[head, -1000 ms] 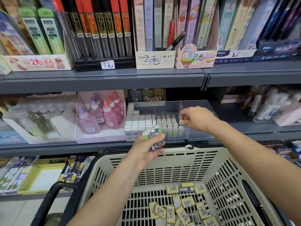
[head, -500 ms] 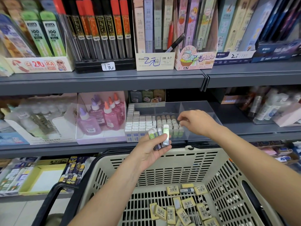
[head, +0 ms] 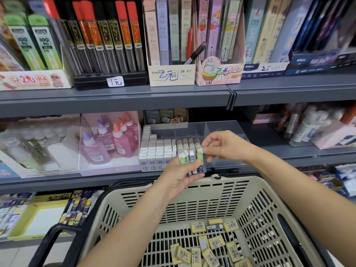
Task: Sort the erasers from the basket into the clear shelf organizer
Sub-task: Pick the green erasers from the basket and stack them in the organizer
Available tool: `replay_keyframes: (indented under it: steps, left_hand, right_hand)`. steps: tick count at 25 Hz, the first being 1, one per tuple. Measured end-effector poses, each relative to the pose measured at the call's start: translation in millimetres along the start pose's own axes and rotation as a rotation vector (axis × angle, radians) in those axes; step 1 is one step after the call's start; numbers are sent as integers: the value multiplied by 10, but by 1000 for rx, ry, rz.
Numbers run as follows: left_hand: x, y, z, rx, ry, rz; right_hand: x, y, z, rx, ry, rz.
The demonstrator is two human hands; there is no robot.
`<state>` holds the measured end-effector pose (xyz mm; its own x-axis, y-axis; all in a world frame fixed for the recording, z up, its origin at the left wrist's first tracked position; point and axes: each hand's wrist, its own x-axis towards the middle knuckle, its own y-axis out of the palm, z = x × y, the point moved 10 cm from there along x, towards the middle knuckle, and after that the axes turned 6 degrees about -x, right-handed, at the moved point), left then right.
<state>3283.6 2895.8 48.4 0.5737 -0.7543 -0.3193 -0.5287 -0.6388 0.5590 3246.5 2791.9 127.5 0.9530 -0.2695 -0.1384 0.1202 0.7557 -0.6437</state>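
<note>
The clear organizer (head: 231, 130) on the middle shelf was partly filled: rows of erasers (head: 159, 149) stood in its left compartments, while the right one looked bare. The left hand (head: 177, 178) gripped a bunch of erasers (head: 183, 158) above the far rim of the basket (head: 134, 205). The right hand (head: 227, 145) pinched the top of a green eraser (head: 200, 155) in that bunch. Many yellow erasers (head: 210, 245) lay in the basket, so I judged much sorting was left.

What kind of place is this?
Probably a stationery shop: grey shelves hold pencil-lead tubes with a handwritten price tag and glue bottles, and a shopping basket sits in front.
</note>
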Motion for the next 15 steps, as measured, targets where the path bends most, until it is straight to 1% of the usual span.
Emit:
replay_keyframes:
  steps: [2, 4, 6, 7, 9, 11, 12, 13, 15]
  left_hand:
    - [31, 22, -60, 65, 41, 3]
    - [54, 15, -107, 142, 70, -11]
    - [77, -30, -139, 178, 85, -42]
    - [84, -62, -165, 177, 92, -60]
    - [87, -120, -216, 144, 103, -86]
    - [81, -177, -256, 114, 117, -98]
    - [72, -209, -271, 102, 126, -104]
    - [62, -235, -281, 91, 135, -105]
    - [40, -276, -290, 70, 142, -101]
  right_hand:
    - [32, -3, -32, 18, 26, -27]
    - [68, 14, -58, -10, 46, -15]
    - [109, -35, -80, -62, 60, 1]
    - [132, -118, -86, -65, 60, -22]
    - [182, -413, -77, -79, 25, -167]
    - [221, -656, -55, -227, -26, -340]
    - [242, -684, -70, -297, -35, -392]
    - [272, -654, -101, -341, -32, -413]
    - [348, -524, -190, -405, 0, -395]
